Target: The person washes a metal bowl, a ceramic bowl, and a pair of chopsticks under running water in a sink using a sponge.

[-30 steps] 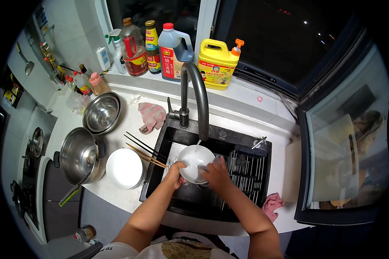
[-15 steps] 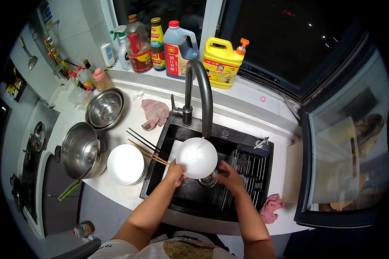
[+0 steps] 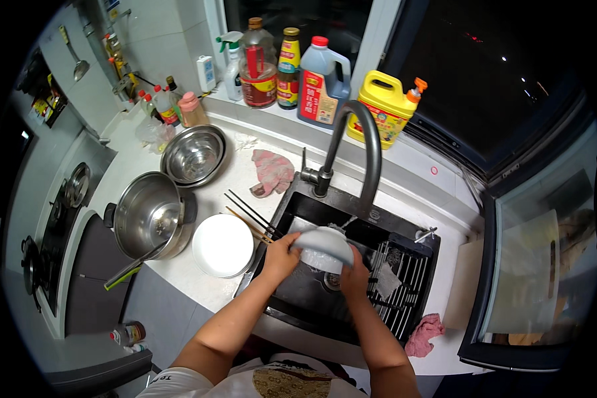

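Observation:
Both my hands grip a white bowl (image 3: pixel 328 243), tilted on edge over the black sink (image 3: pixel 298 292). My left hand (image 3: pixel 282 257) is closed on its left side, and my right hand (image 3: pixel 356 273) holds the right edge, its fingers partly hidden. Just beyond the bowl hangs the spout of the dark curved faucet (image 3: pixel 373 152), with water running from it. Chopsticks (image 3: pixel 251 211), black and wooden, lean across the sink's left rim near my left hand. Left of the sink, a stack of white dishes (image 3: pixel 223 244) sits on the counter.
A metal rack (image 3: pixel 404 312) spans the sink's right side, with a pale flat piece (image 3: pixel 387 281) on it. Pink cloths lie behind the sink (image 3: pixel 272 172) and at its right front (image 3: pixel 426 335). A steel pot (image 3: pixel 149 215) and steel bowls (image 3: pixel 194 156) stand left. Bottles (image 3: pixel 324 83) line the sill.
The bowl has gone from facing up to tilted on edge. My right hand, apart from it before, now grips it. The whole view has shifted, so fixed things appear farther right.

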